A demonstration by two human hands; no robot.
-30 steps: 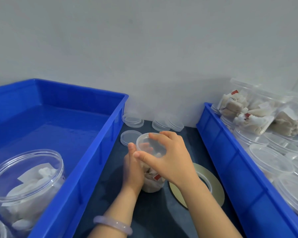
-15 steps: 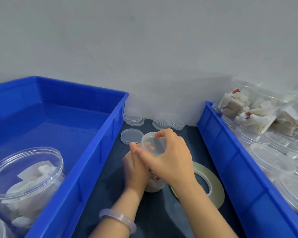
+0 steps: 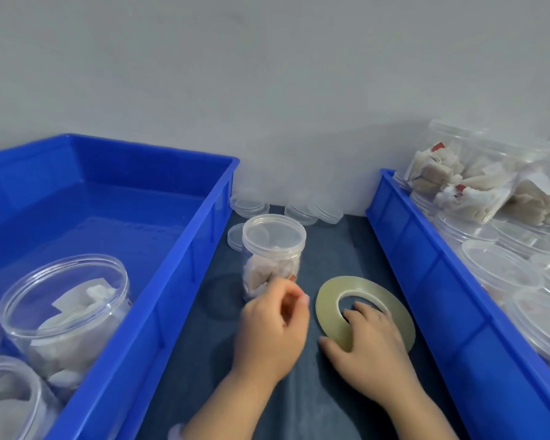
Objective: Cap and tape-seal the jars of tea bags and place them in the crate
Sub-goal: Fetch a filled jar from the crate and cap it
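The jar (image 3: 273, 249) stood upright on the dark blue desk (image 3: 337, 249), in the gap between the left crate (image 3: 185, 265) and the right crate (image 3: 426, 271). It was a small, clear plastic cylinder with a clear, ribbed lid seated level on its mouth. Pale, crumpled tea bags filled its lower half, with one red tag showing near the base; the upper half looked empty. No tape was visible round the lid.

The left hand (image 3: 272, 325) hovered just in front of the jar's base, its fingers curled inward and blurred; whether they pinched anything could not be told. The right hand (image 3: 372, 341) lay on the flat tape roll (image 3: 334, 300) beside the jar, fingers hooked into its core and thumb at the outer edge, gripping it. Loose lids (image 3: 250, 206) sat by the wall behind.
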